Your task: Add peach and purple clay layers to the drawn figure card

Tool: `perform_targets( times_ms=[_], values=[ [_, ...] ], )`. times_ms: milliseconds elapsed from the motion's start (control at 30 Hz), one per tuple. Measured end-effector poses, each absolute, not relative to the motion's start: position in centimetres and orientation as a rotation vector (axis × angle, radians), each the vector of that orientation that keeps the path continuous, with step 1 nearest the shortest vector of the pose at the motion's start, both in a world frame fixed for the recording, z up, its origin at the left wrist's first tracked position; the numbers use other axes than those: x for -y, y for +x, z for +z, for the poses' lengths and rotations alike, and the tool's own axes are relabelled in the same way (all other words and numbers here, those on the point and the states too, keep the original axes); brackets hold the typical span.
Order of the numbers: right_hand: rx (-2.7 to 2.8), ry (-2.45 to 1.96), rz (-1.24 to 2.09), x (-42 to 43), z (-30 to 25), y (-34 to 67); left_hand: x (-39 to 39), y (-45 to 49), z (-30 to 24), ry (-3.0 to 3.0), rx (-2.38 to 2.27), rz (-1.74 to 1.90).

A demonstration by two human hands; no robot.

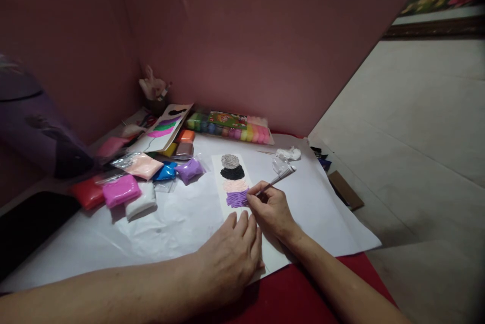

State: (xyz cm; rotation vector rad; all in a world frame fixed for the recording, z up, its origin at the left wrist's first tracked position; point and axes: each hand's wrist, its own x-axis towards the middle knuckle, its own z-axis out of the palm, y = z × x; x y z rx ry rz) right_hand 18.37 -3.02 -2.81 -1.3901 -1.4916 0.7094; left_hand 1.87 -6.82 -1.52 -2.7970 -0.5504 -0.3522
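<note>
A long pale card lies before me, bearing a column of textured clay patches. From the top come a grey patch, a black patch, a peach patch and a grooved purple patch. My right hand pinches a slim clay modelling tool with a ridged end pointing up and right. Its fingertips are at the purple patch's right edge, and the tool's working tip is hidden by them. My left hand rests flat on the card below the purple patch, fingers stretched, holding nothing.
Clay packets, including a pink packet and a purple packet, cluster at left. Behind them leans another decorated card. A long clay pack lies near the wall. Crumpled white material and a dark object flank the sheet.
</note>
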Motion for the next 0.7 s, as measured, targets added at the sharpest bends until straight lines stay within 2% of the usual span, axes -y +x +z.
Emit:
perform_targets(
  times_ms=[700],
  values=[
    [1.554, -1.421, 0.659, 3.23, -2.36, 18.31, 6.82, 1.83, -1.62, -2.798, 0.549, -0.354]
  ],
)
